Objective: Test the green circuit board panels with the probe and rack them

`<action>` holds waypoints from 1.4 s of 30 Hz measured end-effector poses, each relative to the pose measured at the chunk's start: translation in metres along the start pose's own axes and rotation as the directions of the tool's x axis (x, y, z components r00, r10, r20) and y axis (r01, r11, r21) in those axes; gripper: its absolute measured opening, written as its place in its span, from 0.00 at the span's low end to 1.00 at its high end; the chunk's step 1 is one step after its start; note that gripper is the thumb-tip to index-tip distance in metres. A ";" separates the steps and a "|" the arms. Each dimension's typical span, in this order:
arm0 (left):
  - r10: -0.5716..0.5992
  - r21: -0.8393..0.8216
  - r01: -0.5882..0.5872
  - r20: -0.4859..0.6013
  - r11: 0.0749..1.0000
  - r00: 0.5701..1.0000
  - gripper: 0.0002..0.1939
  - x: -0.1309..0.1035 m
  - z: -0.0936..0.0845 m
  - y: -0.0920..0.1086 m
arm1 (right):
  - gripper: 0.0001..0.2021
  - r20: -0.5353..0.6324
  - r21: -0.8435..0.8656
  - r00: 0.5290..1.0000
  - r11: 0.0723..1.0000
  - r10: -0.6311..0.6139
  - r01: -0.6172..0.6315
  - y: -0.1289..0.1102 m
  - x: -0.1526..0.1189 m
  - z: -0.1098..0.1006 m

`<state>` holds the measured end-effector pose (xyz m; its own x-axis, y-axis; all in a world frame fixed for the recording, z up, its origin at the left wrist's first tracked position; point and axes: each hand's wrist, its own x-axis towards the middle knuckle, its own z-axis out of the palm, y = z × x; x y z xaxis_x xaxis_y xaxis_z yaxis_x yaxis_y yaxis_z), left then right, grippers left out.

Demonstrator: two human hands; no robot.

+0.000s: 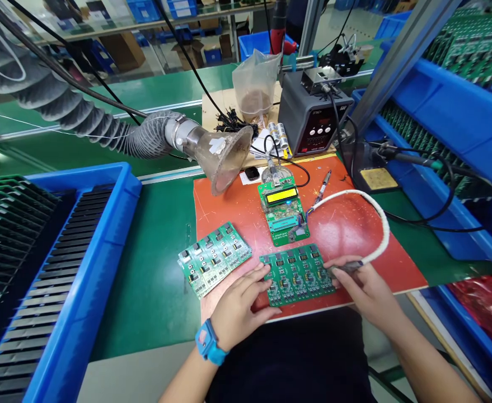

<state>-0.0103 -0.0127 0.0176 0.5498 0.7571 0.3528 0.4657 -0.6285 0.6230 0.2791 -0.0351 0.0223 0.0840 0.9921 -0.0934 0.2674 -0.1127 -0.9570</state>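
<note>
A green circuit board (300,280) with several small digit displays lies flat on the red mat in front of me. My left hand (243,302) grips its left end, fingers at the upper corner and thumb along the near edge. In my right hand (365,288) is a dark probe (346,266) at the end of a white sleeved cable (382,224). The probe's tip is at the board's right end; my fingers hide the exact contact. Behind the board lies a programmer board (282,215) with a lit yellow screen, joined to that cable. A stack of similar boards (215,257) rests left of it.
A fume hose funnel (229,159) hangs over the mat's back left. Behind stands a soldering station (313,115) beside a plastic bag (254,84). A pen (323,186) lies on the mat. Blue bins (103,235) hold boards at left and right.
</note>
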 end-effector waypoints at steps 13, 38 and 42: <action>-0.022 0.049 0.023 -0.011 0.999 1.000 0.23 -0.004 0.001 0.001 | 0.16 0.002 0.018 1.000 1.000 0.015 -0.015 0.005 0.002 0.002; 0.113 0.202 -0.095 -0.081 0.975 0.990 0.21 0.002 0.003 -0.007 | 0.14 0.065 0.027 0.998 0.999 0.020 -0.022 0.017 0.002 0.007; 0.104 0.205 -0.083 -0.092 0.975 0.990 0.20 0.002 0.002 -0.004 | 0.16 0.057 0.036 0.998 0.999 0.033 -0.035 0.016 0.003 0.007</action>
<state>-0.0094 -0.0089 0.0144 0.5291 0.7009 0.4783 0.5507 -0.7125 0.4349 0.2767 -0.0336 0.0048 0.0381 0.9894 -0.1401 0.2295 -0.1452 -0.9624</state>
